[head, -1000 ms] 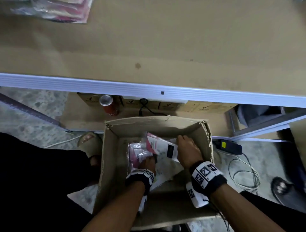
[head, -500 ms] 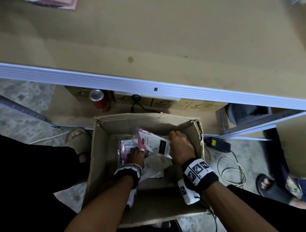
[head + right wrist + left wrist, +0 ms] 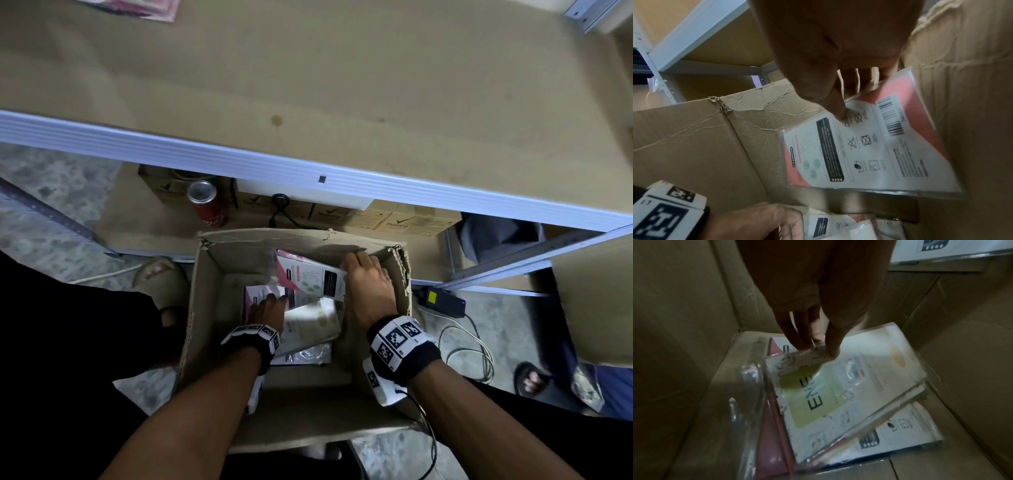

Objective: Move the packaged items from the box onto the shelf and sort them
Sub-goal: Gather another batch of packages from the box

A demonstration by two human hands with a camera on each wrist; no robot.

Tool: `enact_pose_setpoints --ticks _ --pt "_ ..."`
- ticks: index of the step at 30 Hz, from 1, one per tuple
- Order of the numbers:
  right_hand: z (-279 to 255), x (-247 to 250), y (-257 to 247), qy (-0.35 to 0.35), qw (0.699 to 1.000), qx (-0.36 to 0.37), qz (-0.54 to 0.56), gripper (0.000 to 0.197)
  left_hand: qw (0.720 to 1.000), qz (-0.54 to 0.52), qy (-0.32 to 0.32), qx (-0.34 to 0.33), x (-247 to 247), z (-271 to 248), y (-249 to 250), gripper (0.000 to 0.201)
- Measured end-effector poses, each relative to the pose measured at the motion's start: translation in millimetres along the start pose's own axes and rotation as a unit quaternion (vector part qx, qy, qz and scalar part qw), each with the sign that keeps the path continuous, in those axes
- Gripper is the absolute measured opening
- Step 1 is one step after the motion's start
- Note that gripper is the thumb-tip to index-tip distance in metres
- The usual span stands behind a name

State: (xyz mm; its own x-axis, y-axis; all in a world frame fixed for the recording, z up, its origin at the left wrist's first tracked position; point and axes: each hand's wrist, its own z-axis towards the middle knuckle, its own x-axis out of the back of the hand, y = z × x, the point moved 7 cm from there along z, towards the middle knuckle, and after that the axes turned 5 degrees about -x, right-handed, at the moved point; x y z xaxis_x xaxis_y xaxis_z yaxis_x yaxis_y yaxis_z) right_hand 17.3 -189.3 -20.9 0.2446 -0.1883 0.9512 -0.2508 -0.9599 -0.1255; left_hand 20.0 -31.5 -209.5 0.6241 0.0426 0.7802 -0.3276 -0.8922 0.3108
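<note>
Cardboard box [image 3: 219,308] sits on the floor below the shelf [image 3: 308,85]. The right hand [image 3: 368,286] pinches a pink packet [image 3: 308,277] at 12 o'clock, tilted clear for lifting. The left hand [image 3: 265,310] pinches a clear packet [image 3: 818,391] at 9 o'clock, probably separating it.

brown box [image 3: 212,301], pink-white packet [image 3: 308,277], red can [image 3: 209,205]

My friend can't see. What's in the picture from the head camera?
Two hands reach into a cardboard box below a shelf. The right hand lifts a pink packet; the left hand touches packets at the bottom.
</note>
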Motion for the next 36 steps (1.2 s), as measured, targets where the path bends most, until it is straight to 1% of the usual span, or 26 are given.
enact_pose_setpoints --ticks 3,7,10,13,17,21,25,28,32,36 --pt "0.0 6.4 -4.2 0.004 1.0 0.007 -0.001 0.041 0.999 -0.053 -0.009 -0.002 3.8 -9.3 -1.7 0.031" --pt "-0.9 10.9 -5.6 -0.004 1.0 0.01 -0.016 0.052 0.998 -0.063 -0.03 0.007 15.2 -17.3 6.2 0.03" --pt "-1.6 16.6 -8.5 -0.002 1.0 0.017 -0.018 0.063 0.998 -0.039 -0.039 -0.01 31.6 -21.9 20.5 0.027" --pt "-4.1 24.5 -14.0 0.012 0.999 0.033 -0.021 0.066 0.999 0.011 -0.019 -0.032 50.4 -30.7 35.7 0.031" --pt "-10.9 37.2 -20.2 0.031 0.997 0.051 -0.047 0.059 0.994 0.08 0.007 -0.072 77.7 -49.7 52.4 0.027" --pt "-20.2 50.6 -24.1 0.035 0.997 0.048 -0.052 0.051 0.991 0.083 0.025 -0.106 107.6 -71.6 58.2 0.024" --pt "-31.9 71.3 -29.9 0.058 0.996 0.056 -0.045 0.04 0.986 0.074 0.06 -0.135 143.9 -96.5 63.6 0.009" --pt "-38.9 94.1 -32.5 0.057 0.996 0.052 -0.048 0.035 0.983 0.071 0.083 -0.148 175.0 -115.1 67.7 0.019" --pt "-50.6 133.5 -29.3 0.063 0.996 0.048 -0.038 0.034 0.974 0.079 0.136 -0.166 222.3 -142.2 81.7 0.017" --pt "-61.4 177.8 -20.6 0.082 0.996 0.019 0.016 0.028 0.968 0.095 0.157 -0.169 266.9 -169.6 95.0 0.016"
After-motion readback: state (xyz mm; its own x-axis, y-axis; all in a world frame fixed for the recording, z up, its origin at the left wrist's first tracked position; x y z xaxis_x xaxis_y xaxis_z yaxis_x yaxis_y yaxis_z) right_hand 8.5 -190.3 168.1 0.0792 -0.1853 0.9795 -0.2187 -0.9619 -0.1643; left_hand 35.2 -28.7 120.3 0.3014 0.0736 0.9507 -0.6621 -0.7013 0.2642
